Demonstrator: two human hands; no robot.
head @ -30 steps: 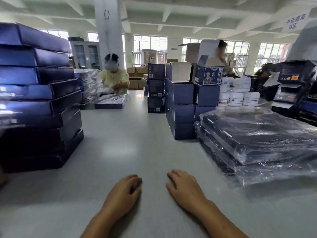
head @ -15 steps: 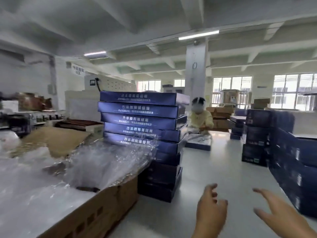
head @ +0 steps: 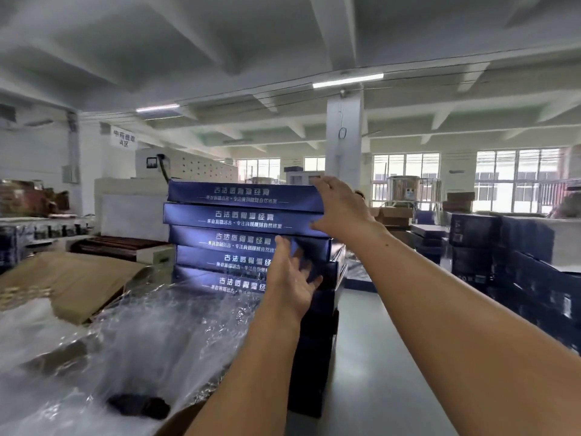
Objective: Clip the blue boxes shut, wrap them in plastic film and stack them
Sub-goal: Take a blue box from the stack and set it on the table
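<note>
A tall stack of flat blue boxes (head: 242,240) with white lettering stands on the grey table (head: 380,366), just left of centre. My right hand (head: 341,209) reaches the stack's right end, fingers over the top box (head: 239,195) and thumb under the second box, so it spans both. My left hand (head: 290,278) is lower, fingers spread and straight, at the right end of the third and fourth boxes, holding nothing. The lower boxes are dark and partly hidden behind my left arm.
A cardboard carton of crumpled clear plastic film (head: 125,341) fills the lower left, its brown flap (head: 66,278) folded outward. More dark blue boxes (head: 522,265) are piled at the right. A beige machine (head: 132,209) and a white pillar (head: 344,140) stand behind.
My view swung left from the table middle to the blue stack. Both hands rose off the table and reached forward; the right one now clasps the top boxes' end.
</note>
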